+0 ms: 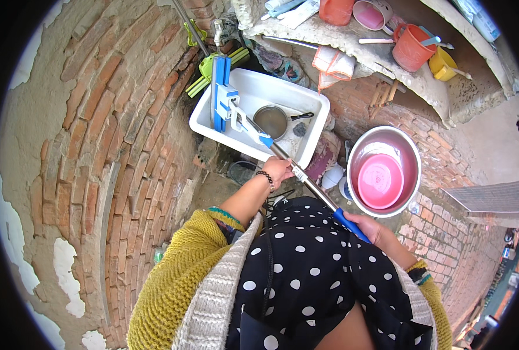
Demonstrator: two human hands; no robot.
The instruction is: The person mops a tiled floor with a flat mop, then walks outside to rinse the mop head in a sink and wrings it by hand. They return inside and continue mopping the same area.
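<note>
My left hand (278, 171), with a beaded bracelet at its wrist, holds the metal pole of a mop (314, 187) near its middle. Lower down, my right hand (366, 226) grips the blue end of the handle. The mop's blue and white head (226, 98) stands over the left side of a white basin sink (318, 111), below a tap (218, 33). In the sink lie a round metal pan (270, 123) with liquid, a black handle (302, 116) and a dark scouring pad (299, 129).
A metal basin (413, 188) holding a pink basin (380, 181) stands right of the sink. Above, a rough shelf (285, 31) bears red mugs (412, 50) and a yellow cup (441, 64); a cloth (335, 63) hangs from it. A brick wall (97, 127) rises at left.
</note>
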